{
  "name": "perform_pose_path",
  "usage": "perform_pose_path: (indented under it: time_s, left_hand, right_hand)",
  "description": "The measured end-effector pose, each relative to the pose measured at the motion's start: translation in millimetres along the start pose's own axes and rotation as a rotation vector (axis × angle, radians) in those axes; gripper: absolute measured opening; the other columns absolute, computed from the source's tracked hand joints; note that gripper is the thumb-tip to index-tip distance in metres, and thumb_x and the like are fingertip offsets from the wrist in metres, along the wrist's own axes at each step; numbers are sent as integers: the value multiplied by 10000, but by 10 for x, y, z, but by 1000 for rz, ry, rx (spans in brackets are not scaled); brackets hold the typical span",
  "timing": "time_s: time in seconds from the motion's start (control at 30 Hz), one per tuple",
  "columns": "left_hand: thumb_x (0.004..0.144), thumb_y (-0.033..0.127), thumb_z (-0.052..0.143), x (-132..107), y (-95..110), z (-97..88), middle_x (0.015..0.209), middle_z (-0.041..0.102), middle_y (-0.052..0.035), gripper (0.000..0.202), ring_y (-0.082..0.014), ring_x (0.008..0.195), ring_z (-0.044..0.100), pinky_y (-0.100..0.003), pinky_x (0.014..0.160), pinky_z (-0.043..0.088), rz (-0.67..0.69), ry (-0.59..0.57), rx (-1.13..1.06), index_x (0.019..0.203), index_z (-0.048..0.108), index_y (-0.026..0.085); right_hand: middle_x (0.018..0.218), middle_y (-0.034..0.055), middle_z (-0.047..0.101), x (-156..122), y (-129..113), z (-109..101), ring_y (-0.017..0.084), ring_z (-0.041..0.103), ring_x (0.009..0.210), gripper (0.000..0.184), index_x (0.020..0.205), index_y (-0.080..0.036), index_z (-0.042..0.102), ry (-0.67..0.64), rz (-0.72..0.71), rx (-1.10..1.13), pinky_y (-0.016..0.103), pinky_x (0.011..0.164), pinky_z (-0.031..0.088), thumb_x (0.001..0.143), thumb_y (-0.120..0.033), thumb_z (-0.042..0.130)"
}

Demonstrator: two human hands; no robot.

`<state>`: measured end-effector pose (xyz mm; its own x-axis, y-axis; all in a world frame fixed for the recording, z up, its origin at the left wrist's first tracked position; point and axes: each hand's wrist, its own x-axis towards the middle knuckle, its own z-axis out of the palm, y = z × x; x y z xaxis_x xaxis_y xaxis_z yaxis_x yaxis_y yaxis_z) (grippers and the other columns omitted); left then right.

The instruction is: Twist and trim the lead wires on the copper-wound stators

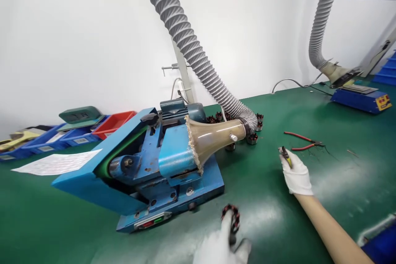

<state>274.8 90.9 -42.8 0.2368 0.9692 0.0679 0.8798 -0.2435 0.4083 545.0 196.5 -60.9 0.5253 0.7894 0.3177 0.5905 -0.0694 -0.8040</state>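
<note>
In the head view, my left hand (218, 245), white-gloved, is at the bottom centre. Its finger and thumb are closed on a small ring-shaped motor stator (235, 218) with dark and copper-red windings. To the right, my right hand (297, 175), also gloved, is wrapped round a small pair of pliers (286, 157) with yellow-and-black handles; their short dark jaws point up and left. The glove hides much of the handles. Just beyond this hand, red-handled pliers (316, 143) lie on the green table with thin wire scraps around them.
A blue belt machine (182, 152) with a funnel hood (213, 134) and grey hose (192, 41) stands left of my hands. Several stators (252, 138) sit behind the hood. Blue bins (46, 144), a red bin (114, 125) and a blue box device (355, 99) are farther off.
</note>
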Motion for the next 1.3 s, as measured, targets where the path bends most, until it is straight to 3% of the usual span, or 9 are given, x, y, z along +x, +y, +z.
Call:
perform_pose_path:
  time_s: [0.07,0.17,0.33,0.43,0.57,0.73,0.87,1.07,1.3]
  left_hand:
    - [680,331,633,246,155,137,995,686,-98,742,-257,885,654,-342,741,526,5,-76,-55,1353,375,157]
    - [546,486,731,501,277,341,1333,477,-164,886,-357,1241,407,-471,1004,372,218,-115,-95,1306,449,128]
    - [751,544,573,816,391,488,1319,503,-43,505,-312,1264,364,-509,1062,267,400,10,-39,1171,547,264]
    - [814,469,517,1105,528,479,1260,537,-26,382,-288,1208,413,-475,1052,274,316,75,56,1134,563,266]
    - [843,466,452,1556,642,516,1243,526,-120,439,-371,1192,396,-577,1002,241,100,134,125,1198,538,221]
    - [783,567,464,2037,582,634,1269,516,-139,556,-433,1176,382,-621,981,206,-113,135,177,1215,546,225]
    - [764,623,426,2277,503,665,1372,433,-119,632,-472,1238,292,-631,988,188,-184,92,190,1253,514,234]
    - [816,556,377,2293,557,626,1405,380,-170,650,-496,1284,207,-670,998,110,-186,46,141,1310,452,141]
    - [848,555,352,1622,605,563,1410,381,-143,656,-375,1316,267,-529,1083,202,-6,2,82,1319,437,107]
  right_hand:
    - [1149,85,571,-1,-15,-29,213,537,1074,424,1183,-201,534,-53,-105,-87,327,940,389,795,-253,373]
    - [1166,89,543,27,9,-75,223,556,1042,505,1259,-218,484,-95,-174,-231,346,883,431,779,-177,330]
    - [1142,108,523,29,102,-60,246,607,839,552,1357,-251,388,-134,-183,-466,351,654,485,815,-170,322]
    - [1195,118,503,15,130,-1,235,602,853,582,1383,-250,351,-181,-226,-566,326,648,489,816,-121,319]
    - [1168,145,523,29,125,63,233,604,841,504,1363,-195,390,-182,-255,-698,334,696,491,863,-157,342]
    - [997,177,602,82,114,37,325,607,766,350,1076,-158,643,-80,-217,-844,395,586,469,834,-382,527]
    - [957,143,640,95,146,26,286,604,673,263,997,-176,673,-28,-286,-875,348,525,429,830,-341,553]
    - [952,87,681,94,124,129,245,614,755,296,900,-187,692,69,-585,-812,343,633,429,795,-46,453]
    - [718,56,665,-27,64,194,163,600,638,351,711,-201,664,16,-1002,-371,308,671,472,874,-151,357]
